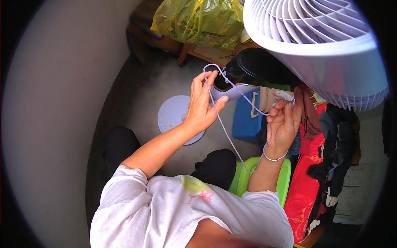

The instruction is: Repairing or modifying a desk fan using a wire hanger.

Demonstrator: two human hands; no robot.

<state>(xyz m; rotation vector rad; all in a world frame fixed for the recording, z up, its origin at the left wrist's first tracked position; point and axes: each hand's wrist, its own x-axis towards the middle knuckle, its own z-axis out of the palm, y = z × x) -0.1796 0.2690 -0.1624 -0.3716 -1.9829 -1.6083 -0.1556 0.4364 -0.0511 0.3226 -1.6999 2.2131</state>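
Note:
A thin purple cord (227, 137) hangs in a long loop between my hands. My left hand (202, 103) holds up its far end at the index and middle fingertips, the thumb standing apart. On the right, my right hand (285, 124) has its fingers closed on the cord, palm turned up, with a bangle on the wrist. A small whitish, pink-marked piece (284, 96) shows at its fingertips; whether it is tied to the cord I cannot tell. Just beyond my left hand is the glossy black base (252, 68) of the fan, with small round buttons.
The white fan head (322, 53) looms at upper right. A yellow plastic bag (198, 22) lies at the back. On the floor are a round pale disc (175, 113) and a blue box (247, 118). A green plastic tub (240, 180) stands by my knee; piled clothes (306, 186) lie at right.

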